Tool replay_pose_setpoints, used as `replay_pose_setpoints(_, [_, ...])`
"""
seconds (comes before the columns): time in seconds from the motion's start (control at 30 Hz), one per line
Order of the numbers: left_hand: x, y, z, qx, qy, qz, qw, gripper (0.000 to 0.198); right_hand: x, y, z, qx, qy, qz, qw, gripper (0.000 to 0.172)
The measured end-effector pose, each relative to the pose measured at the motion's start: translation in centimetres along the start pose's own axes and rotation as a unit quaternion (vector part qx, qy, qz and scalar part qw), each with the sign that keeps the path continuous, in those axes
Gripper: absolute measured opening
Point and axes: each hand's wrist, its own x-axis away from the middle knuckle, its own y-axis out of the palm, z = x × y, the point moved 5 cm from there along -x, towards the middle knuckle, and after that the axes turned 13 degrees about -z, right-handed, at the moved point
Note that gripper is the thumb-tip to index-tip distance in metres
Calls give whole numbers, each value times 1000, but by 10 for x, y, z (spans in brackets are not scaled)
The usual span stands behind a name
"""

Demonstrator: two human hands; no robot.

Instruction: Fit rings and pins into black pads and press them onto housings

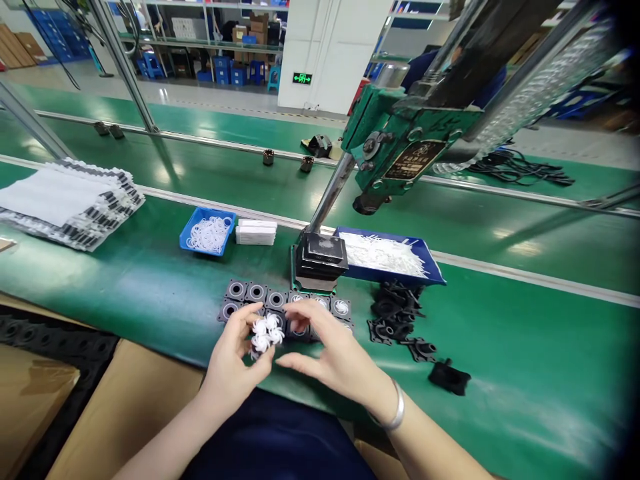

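Observation:
My left hand (235,363) is closed around a small bunch of white plastic rings (265,333) and holds them just above the near edge of the green bench. My right hand (330,350) hovers beside it over a row of black square parts (255,293). Its fingers are loosely curled and pinched near the parts, and I cannot see anything between them. Some black parts at the right end of the row (341,307) have a white ring seated in them. A silver bracelet circles my right wrist.
A green hand press (400,140) stands behind the row, its black base block (320,257) on the bench. A blue tray of white rings (207,233), a blue tray of white strips (390,257), a heap of loose black parts (400,320) and a stack of bagged items (70,200) lie around.

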Motion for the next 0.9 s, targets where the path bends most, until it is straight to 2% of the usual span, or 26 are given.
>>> replay_pose_setpoints(0.1, [0,0,1,-7,-13,-24,1000,53,-8,9,-3,-123,8,13,992,35])
replay_pose_setpoints(0.23, [1,-5,-3,133,-72,-71,986,39,-10,15,5,-245,30,15,969,22])
replay_pose_setpoints(0.33, [2,-9,-8,200,-100,-59,973,42,-9,14,6,-282,24,-14,959,17])
replay_pose_setpoints(0.43, [1,-10,-9,170,-97,-38,980,37,-10,13,2,-264,1,-31,964,16])
replay_pose_setpoints(0.6, [0,-16,-1,25,-58,22,998,29,-12,18,-1,-166,10,-21,986,21])
replay_pose_setpoints(0.7, [0,-17,-7,91,-87,15,992,33,-15,16,4,-212,20,6,977,16])
replay_pose_setpoints(0.77, [1,-21,-11,145,-105,35,983,37,-17,7,12,-247,23,57,967,16])
replay_pose_setpoints(0.83, [2,-27,-11,167,-98,68,979,38,-21,-5,22,-213,26,120,969,14])
replay_pose_setpoints(0.9, [3,-31,-8,171,-79,78,979,38,-28,-11,31,-129,31,139,981,11])
